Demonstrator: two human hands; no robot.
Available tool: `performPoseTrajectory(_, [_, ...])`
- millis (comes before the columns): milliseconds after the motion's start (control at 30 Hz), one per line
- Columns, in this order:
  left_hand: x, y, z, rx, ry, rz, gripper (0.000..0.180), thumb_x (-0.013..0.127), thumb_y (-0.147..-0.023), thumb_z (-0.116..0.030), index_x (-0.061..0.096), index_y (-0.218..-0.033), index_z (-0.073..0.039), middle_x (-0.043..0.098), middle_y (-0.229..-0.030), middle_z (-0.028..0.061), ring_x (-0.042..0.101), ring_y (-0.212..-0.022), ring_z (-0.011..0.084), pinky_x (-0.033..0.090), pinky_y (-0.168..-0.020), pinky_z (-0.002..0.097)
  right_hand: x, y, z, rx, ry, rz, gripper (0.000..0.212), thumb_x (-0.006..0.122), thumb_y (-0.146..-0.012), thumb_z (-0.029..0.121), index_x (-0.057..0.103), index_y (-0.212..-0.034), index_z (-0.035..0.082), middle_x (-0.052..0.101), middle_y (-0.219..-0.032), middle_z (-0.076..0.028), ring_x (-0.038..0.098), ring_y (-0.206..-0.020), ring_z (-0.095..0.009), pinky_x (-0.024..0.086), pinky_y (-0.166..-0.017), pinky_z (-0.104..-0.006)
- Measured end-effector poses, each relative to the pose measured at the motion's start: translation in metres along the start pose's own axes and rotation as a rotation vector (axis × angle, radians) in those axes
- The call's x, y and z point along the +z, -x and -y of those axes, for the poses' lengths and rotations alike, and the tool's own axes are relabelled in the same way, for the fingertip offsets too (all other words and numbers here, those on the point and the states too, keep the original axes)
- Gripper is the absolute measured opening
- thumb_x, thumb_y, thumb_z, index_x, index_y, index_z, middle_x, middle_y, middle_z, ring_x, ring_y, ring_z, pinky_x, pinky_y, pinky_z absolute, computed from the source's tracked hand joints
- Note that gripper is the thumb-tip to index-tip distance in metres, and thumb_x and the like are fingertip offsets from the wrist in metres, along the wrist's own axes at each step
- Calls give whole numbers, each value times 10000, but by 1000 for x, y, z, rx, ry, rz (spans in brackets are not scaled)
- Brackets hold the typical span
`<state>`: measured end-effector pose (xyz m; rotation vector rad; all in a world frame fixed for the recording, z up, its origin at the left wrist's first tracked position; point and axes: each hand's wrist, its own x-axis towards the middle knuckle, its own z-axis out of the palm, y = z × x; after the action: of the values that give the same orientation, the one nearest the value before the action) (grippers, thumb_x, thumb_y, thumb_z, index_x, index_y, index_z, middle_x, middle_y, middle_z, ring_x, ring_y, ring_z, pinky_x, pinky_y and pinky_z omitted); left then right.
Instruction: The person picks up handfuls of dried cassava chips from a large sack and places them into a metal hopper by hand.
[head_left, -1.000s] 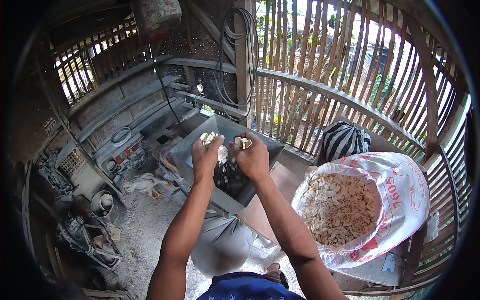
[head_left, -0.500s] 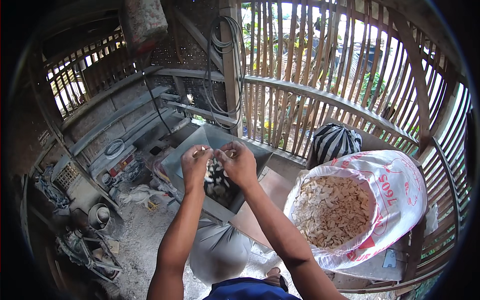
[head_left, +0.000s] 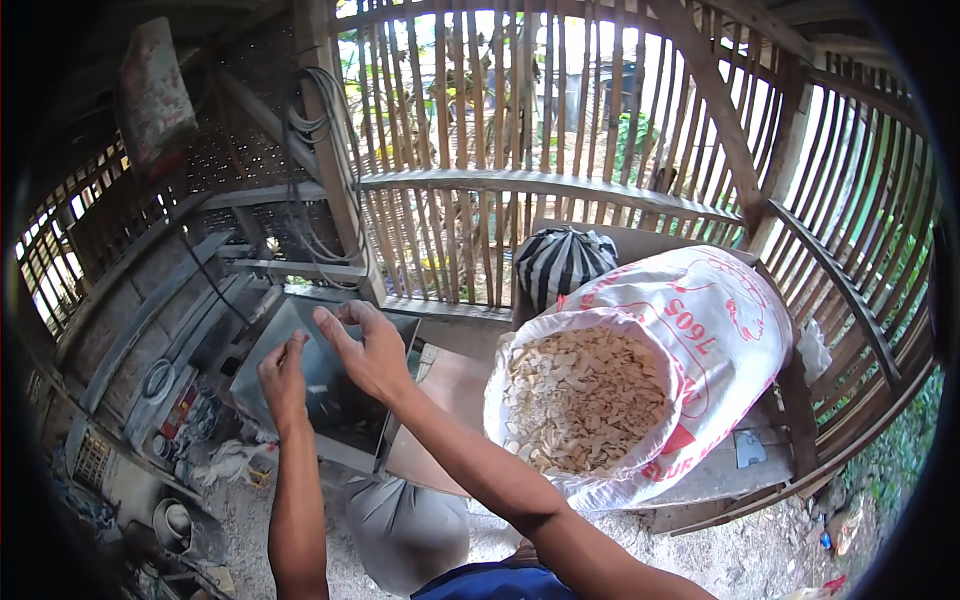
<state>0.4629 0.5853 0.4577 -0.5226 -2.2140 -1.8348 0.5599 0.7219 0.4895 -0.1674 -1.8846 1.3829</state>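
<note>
Seen from the wearer's head, a person's two bare hands hang over a square metal hopper (head_left: 345,400), left of centre in a dim, slatted shed. The left hand (head_left: 283,378) is above the hopper's left side, fingers bent in toward the thumb; whether its grip has anything inside cannot be told. The right hand (head_left: 368,352), just beside it but apart, has an open grip, thumb and fingers parted, with nothing seen between them. Pale, dry, broken chips (head_left: 585,400) lie right of the hands, filling the wide mouth of a big white sack (head_left: 720,330) with red print. The sack leans back on a low table (head_left: 705,488), its opening turned toward the person. Between sack and hopper is a flat brownish board (head_left: 440,420). A black-and-white striped bag (head_left: 565,265), gathered at the top, sits behind the sack. Below the hopper, near the person's body, bulges a grey bag (head_left: 410,530). Daylight comes through upright wooden slats (head_left: 480,150) at the back; coiled dark tubing (head_left: 315,125) hangs on a post.
</note>
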Motion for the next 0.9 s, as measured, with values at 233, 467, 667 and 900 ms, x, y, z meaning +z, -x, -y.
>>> performPoseTrajectory(233, [6,10,-11,76,-91,46,450,508,-1005,-183,527,-1409,13,577,-1363,258,585,-1242,323,423,-1054,366,-131,34,-49,121,182,-267,421,727,-884,441,731,-1012,39,719,-1019,-152,691,-960,-279,506,-863,-357])
performPoseTrajectory(467, [-7,10,0,154,-399,164,540,541,-892,-50,536,-1431,-71,379,-1532,299,240,-1499,395,210,-1205,436,-282,68,-126,528,874,-258,399,690,-866,420,747,-1055,74,738,-985,-175,699,-967,-351,526,-880,-427])
performPoseTrajectory(667, [4,69,-64,462,-204,-34,470,496,-970,-124,522,-1406,48,455,-1511,230,350,-1461,343,242,-1195,444,-343,52,-196,557,1256,-235,484,600,-897,334,611,-1292,54,584,-1338,-244,565,-1237,-390,465,-1015,-482])
performPoseTrajectory(900, [134,185,-87,160,336,573,465,648,-923,-170,590,-1293,104,560,-1397,250,497,-1353,335,337,-1154,415,-387,19,-274,491,1223,-155,610,551,-916,508,600,-1305,39,632,-1266,-240,605,-1180,-383,466,-1022,-455])
